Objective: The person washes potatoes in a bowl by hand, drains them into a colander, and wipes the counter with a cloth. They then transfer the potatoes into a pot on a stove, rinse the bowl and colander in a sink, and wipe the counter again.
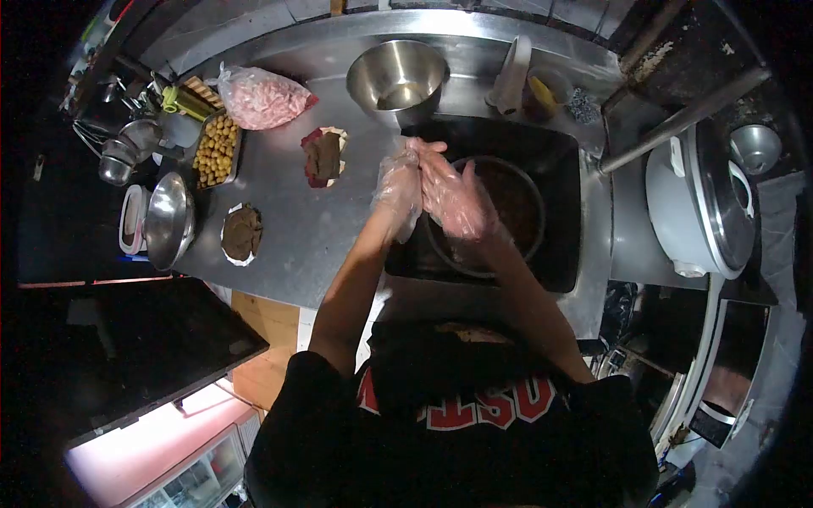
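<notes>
My left hand (396, 188) and my right hand (459, 199) both wear thin clear plastic gloves. They meet over the left edge of the black sink basin (563, 212), palms and fingers touching. The right hand is open, fingers stretched forward and thumb apart. The left hand lies against it with fingers extended, partly hidden by the right. No object shows between them. Below the right hand, a large round strainer or pot (533, 182) with dark contents sits in the basin. Left of the hands, a brown folded cloth (322, 158) lies on red and white material.
A steel bowl (364, 80) stands behind the hands. To the left are a bag of pink pieces (264, 97), a tray of yellow balls (218, 151), a tilted metal bowl (169, 220) and a brown bundle (242, 233). A white lidded cooker (682, 203) stands right, past a metal pipe (690, 118).
</notes>
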Demonstrator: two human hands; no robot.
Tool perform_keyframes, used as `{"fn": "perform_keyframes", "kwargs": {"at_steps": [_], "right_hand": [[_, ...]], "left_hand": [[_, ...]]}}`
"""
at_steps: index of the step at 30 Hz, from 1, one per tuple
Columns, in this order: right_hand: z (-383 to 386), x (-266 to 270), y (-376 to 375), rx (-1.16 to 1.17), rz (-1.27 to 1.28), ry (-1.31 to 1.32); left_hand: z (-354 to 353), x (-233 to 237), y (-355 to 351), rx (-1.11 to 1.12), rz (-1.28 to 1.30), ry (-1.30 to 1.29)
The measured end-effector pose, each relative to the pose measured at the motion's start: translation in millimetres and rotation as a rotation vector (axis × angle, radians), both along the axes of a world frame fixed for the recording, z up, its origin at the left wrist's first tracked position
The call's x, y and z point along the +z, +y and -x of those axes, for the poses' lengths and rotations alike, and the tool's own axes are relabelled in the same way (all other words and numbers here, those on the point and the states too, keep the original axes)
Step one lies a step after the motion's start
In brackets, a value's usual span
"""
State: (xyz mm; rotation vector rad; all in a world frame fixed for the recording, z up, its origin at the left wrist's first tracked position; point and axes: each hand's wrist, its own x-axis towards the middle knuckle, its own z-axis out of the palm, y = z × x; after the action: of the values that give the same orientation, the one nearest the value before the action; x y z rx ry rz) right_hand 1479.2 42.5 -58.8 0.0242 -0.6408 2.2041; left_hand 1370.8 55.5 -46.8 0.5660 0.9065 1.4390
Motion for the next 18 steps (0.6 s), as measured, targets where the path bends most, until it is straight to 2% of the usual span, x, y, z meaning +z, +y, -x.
{"fn": "perform_keyframes", "kwargs": {"at_steps": [1,2,4,6,7,9,10,12,13,14,15,16,17,18], "right_hand": [[-4.4,-7.1,-4.2,-0.001,0.000,-0.002],[-13.2,-24.0,-11.3,-0.116,-0.286,-0.424],[-36.2,-65.1,-30.4,-0.231,-0.570,-0.847],[-62.0,-104.2,-48.8,0.014,0.224,-0.237],[-72.2,-110.5,-50.9,0.011,0.222,-0.238],[-83.6,-111.1,-52.4,-0.172,0.315,-0.670],[-82.9,-113.2,-48.2,-0.179,0.318,-0.667],[-74.9,-98.6,-27.6,-0.685,-0.431,-1.293],[-71.2,-90.4,-15.5,-0.691,-0.429,-1.295],[-67.3,-81.8,-2.9,-0.813,-0.517,-1.262],[-63.4,-70.9,7.0,-0.932,-0.606,-1.223],[-59.9,-49.6,13.1,-0.931,-0.607,-1.223],[-57.3,-22.6,17.7,-0.846,-0.587,-1.217],[-55.5,-9.1,20.2,-0.758,-0.567,-1.210]], "left_hand": [[-1.9,-2.9,3.9,0.027,0.013,-0.067],[-3.4,-1.0,7.6,0.053,0.026,-0.134],[9.3,-11.0,25.6,0.083,-0.051,-0.221],[22.1,-10.8,37.0,0.109,-0.130,-0.304],[24.6,-4.6,39.9,0.096,-0.020,-0.194],[19.6,-0.3,36.3,0.069,0.105,0.041],[12.9,0.5,33.3,0.062,0.105,0.043],[-2.7,2.3,31.0,0.097,0.080,0.317],[-6.9,-5.8,34.0,0.123,0.022,0.448],[-11.6,-11.5,36.4,0.119,0.020,0.447],[-16.0,-15.5,38.3,0.142,-0.201,0.577],[-19.9,-17.5,39.0,0.166,-0.422,0.702],[-24.9,-5.1,33.2,0.085,-0.235,0.522],[-25.1,1.7,29.8,0.090,-0.232,0.520]]}}
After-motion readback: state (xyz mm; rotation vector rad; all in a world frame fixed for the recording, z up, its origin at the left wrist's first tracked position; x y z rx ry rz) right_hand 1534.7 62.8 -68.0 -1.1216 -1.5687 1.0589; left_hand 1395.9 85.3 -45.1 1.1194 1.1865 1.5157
